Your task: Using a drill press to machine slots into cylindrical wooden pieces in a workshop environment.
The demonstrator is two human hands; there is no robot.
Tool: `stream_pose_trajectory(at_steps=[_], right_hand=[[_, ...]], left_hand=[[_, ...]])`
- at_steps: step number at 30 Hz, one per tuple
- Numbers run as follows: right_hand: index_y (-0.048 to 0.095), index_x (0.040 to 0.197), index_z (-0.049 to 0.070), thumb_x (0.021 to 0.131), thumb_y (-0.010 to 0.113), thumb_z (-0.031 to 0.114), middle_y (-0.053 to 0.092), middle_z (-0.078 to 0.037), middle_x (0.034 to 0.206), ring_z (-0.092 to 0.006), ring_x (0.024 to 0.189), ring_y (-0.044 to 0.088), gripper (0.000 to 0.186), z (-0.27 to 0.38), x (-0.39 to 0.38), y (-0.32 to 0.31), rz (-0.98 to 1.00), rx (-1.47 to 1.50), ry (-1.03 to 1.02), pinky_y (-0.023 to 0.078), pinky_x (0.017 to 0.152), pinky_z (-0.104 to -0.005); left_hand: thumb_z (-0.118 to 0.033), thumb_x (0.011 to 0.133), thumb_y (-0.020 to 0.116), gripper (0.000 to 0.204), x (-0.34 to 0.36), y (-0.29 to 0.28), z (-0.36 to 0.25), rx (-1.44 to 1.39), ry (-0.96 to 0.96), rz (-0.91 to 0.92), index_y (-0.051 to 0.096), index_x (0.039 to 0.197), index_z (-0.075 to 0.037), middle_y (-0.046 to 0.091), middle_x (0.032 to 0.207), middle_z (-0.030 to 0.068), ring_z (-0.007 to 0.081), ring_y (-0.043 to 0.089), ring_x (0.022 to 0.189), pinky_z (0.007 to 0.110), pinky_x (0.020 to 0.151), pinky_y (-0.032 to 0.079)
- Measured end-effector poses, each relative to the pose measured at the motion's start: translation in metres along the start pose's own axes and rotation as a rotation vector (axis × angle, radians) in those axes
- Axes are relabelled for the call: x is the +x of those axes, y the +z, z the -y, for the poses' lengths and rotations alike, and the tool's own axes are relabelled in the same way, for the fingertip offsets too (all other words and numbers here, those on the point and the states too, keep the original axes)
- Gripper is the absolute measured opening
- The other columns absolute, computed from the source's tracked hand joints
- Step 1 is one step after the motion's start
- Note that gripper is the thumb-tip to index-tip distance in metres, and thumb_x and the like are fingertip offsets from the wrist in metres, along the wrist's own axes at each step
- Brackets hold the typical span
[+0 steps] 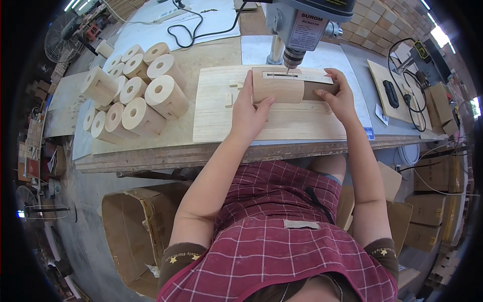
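Note:
Under the bench drill (308, 25) lies a pale wooden cylinder (278, 91) on its side. A flat strip with a long dark slot (297, 76) runs along its top, and the right part of the piece is darker brown. My left hand (248, 113) grips the left end, thumb on the near face. The right end is held by my right hand (343, 98), thumb against the brown part and fingers at the strip's end. Just above the slot is the drill bit (288, 72); whether it touches cannot be told.
A pale wooden board (216, 121) lies beneath the work, with small wood scraps (229, 99) on it. Several hollow wooden cylinders (166, 98) are piled at the left. A black cable (193, 35) crosses the back. Below the bench edge (166, 157) stands an open cardboard box (126, 226).

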State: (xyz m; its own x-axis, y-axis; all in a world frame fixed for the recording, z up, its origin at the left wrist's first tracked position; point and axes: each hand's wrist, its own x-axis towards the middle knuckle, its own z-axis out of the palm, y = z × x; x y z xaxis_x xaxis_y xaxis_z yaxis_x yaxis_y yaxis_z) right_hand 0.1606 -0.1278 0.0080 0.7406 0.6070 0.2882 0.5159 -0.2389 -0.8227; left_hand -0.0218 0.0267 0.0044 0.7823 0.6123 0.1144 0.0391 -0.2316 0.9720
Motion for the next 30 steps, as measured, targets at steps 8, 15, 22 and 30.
stream_pose_trajectory(at_steps=[8,15,22,30], right_hand=[[0.046,0.120,0.009,0.070,0.074,0.010,0.048,-0.012,0.112,-0.0241,0.106,0.045,0.057,0.003,0.000,0.005,0.026,-0.010,-0.141,0.039,0.090,-0.0330],[0.050,0.118,0.007,0.085,0.058,0.031,0.056,-0.008,0.108,-0.0181,0.097,0.053,0.041,0.089,0.078,-0.072,-0.001,-0.166,-0.387,0.043,0.081,-0.0319],[0.063,0.091,-0.001,0.088,0.043,0.036,0.063,-0.014,0.078,-0.0225,0.073,0.059,0.043,0.184,0.122,-0.068,-0.225,-0.313,-0.385,0.047,0.068,-0.0352],[0.060,0.074,-0.004,0.082,0.044,0.026,0.060,-0.023,0.075,-0.0362,0.076,0.059,0.034,0.199,0.062,-0.074,-0.329,-0.675,-0.506,0.045,0.069,-0.0400]], left_hand=[[0.003,0.078,0.060,0.090,-0.002,0.001,0.000,-0.215,-0.006,0.006,-0.003,0.141,-0.008,0.043,0.121,0.0190,0.0187,0.058,0.084,0.023,0.053,0.051],[0.003,0.078,0.059,0.087,-0.003,0.004,0.002,-0.172,0.025,-0.016,-0.001,0.141,-0.008,0.044,0.120,0.0192,0.0185,0.058,0.084,0.023,0.052,0.051],[0.003,0.078,0.059,0.088,-0.003,0.005,0.002,-0.178,0.005,-0.011,-0.001,0.141,-0.008,0.044,0.119,0.0187,0.0170,0.058,0.082,0.022,0.051,0.050],[0.004,0.077,0.059,0.088,-0.003,0.006,0.002,-0.181,0.039,-0.035,0.000,0.141,-0.009,0.045,0.117,0.0181,0.0161,0.057,0.081,0.022,0.049,0.049]])
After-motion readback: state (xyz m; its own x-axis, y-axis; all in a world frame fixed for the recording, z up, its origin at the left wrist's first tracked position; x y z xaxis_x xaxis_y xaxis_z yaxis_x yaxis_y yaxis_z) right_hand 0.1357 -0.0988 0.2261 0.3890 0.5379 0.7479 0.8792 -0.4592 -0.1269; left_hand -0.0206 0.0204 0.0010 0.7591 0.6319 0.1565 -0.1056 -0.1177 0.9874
